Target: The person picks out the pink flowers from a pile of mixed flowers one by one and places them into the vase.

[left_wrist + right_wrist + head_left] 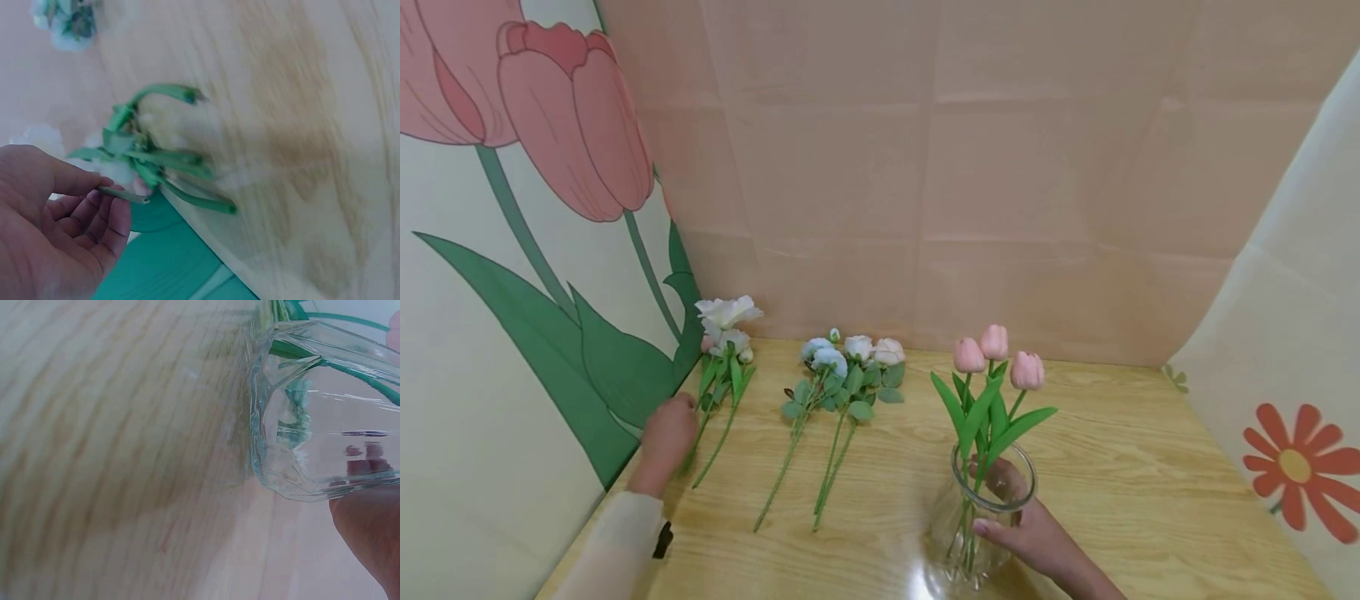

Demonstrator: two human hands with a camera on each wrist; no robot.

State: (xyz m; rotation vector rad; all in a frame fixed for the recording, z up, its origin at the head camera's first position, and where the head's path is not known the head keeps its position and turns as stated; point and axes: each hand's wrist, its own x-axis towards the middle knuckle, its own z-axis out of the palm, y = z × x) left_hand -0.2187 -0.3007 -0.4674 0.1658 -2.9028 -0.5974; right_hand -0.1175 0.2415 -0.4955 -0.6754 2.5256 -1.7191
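Observation:
At the table's left edge my left hand (670, 435) is beside a bunch of white flowers (728, 315) with green leaves. In the left wrist view its thumb and finger pinch the cut end of a thin flower stem (130, 196); other green stems (200, 203) lie just beyond. Which bloom tops the pinched stem I cannot tell. My right hand (1036, 532) grips a clear glass vase (943, 533) near the rim, thumb on the near side. Pink tulips (1027, 371) with green leaves stand upright in the vase. The right wrist view shows the vase's base (275, 478) close to the tabletop.
Between the hands, blue flowers (830, 361) and pale roses (889, 352) lie on the wooden table (1120, 442), stems toward me. A plain backdrop (1037, 167) rises behind. Printed flower panels (542, 333) stand along the left and right sides.

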